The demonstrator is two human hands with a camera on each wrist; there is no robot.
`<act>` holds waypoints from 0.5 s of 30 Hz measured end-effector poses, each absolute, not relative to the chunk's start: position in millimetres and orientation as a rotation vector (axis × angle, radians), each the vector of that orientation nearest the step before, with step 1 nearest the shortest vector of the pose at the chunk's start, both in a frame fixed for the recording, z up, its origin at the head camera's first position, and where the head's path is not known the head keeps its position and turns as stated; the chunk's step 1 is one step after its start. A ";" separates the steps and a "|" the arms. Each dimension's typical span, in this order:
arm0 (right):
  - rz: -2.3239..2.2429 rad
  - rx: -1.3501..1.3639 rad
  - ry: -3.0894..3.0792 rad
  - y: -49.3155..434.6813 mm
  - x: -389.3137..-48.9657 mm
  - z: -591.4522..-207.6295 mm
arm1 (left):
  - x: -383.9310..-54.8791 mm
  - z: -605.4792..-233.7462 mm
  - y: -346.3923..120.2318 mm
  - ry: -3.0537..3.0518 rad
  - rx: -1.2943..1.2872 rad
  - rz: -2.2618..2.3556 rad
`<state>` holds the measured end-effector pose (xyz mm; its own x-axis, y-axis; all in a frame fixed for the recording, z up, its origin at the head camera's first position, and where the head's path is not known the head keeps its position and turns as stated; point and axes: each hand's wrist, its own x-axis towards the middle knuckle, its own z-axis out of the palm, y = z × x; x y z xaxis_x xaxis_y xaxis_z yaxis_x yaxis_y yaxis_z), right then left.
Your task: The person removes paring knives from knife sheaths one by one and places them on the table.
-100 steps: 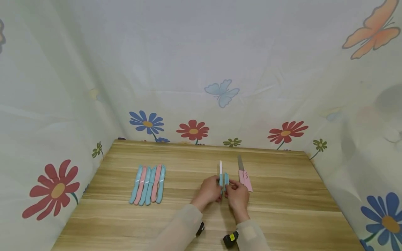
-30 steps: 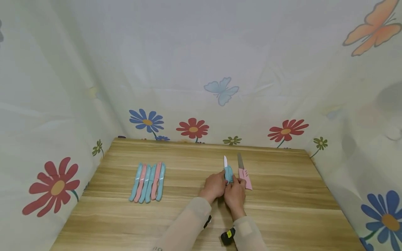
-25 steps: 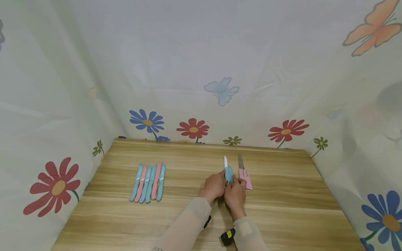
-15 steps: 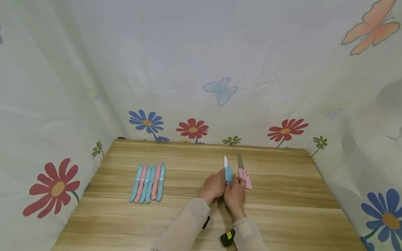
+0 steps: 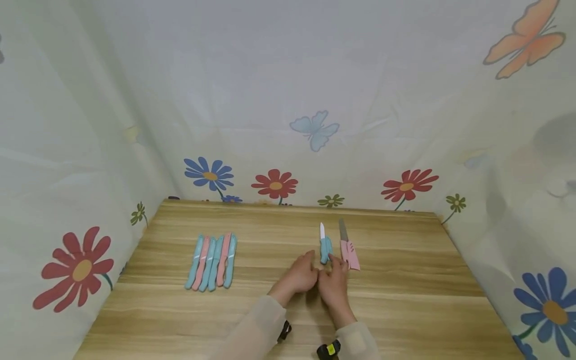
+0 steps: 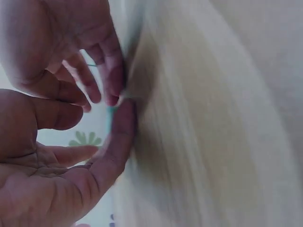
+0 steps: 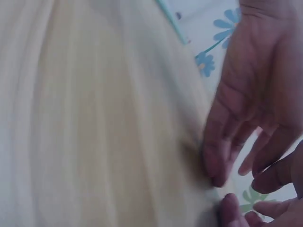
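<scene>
A small blue-handled knife [image 5: 322,249] with a white blade lies on the wooden table, blade pointing away from me. Close against its right side lies a blue sheath [image 5: 329,244]. Just short and left of the knife handle is my left hand [image 5: 300,275], its fingers loosely bent around nothing. My right hand [image 5: 333,289] is just below the sheath, its index fingertip at the sheath's near end; whether it touches is unclear. Right of these lie a pink-handled knife [image 5: 343,231] with a grey blade and a slotted pink sheath [image 5: 353,256]. Both wrist views show bent fingers holding nothing.
Several blue and pink knives in sheaths [image 5: 211,262] lie side by side in a row on the left of the table [image 5: 405,280]. A flowered cloth [image 5: 252,100] hangs along the table's back and sides.
The blue knife and its sheath were held apart, then laid together beside the pink pair. Since half a second ago, both hands have let go and my left hand has drawn back leftward.
</scene>
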<state>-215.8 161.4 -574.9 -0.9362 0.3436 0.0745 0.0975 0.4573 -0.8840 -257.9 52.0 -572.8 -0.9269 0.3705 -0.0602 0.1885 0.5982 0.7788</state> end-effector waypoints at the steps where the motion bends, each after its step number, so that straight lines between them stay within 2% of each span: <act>1: 1.519 -0.382 -2.458 160.4 -214.7 -571.3 | -255.7 -571.5 49.4 2.600 0.471 1.256; 8: 1.980 -0.368 -2.342 145.7 -205.4 -552.0 | -235.3 -560.0 25.1 2.560 0.464 1.357; 15: 2.197 -0.254 -2.321 122.4 -194.0 -554.1 | -204.7 -554.8 -12.5 2.590 0.363 1.419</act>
<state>-194.0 122.4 -554.1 -0.9854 0.0710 -0.1549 0.1586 0.0493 -0.9861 -204.7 -12.5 -554.8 -0.9568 0.2895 -0.0278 0.1324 0.5186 0.8447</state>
